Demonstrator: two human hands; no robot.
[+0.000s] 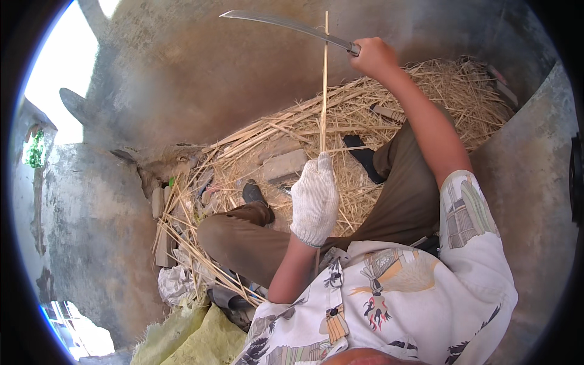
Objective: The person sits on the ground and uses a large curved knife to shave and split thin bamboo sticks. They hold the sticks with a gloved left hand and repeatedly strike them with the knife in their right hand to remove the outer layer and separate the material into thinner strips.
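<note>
My left hand [315,198], in a white knitted glove, is closed around the lower part of a thin pale stick [324,103], which looks like split bamboo. The stick points away from me, nearly straight up in the picture. My bare right hand [373,59] grips the handle of a long curved knife [286,23] with a grey metal blade. Its blade reaches left and crosses the stick near the far end. Whether the edge touches the stick or only passes over it, I cannot tell.
A heap of pale strips and shavings [453,91] covers the floor by the far wall [176,73]. A brick-like block [285,165] lies between my feet. Longer strips [228,280], crumpled white material [176,285] and a yellow-green sack [204,340] are at my left.
</note>
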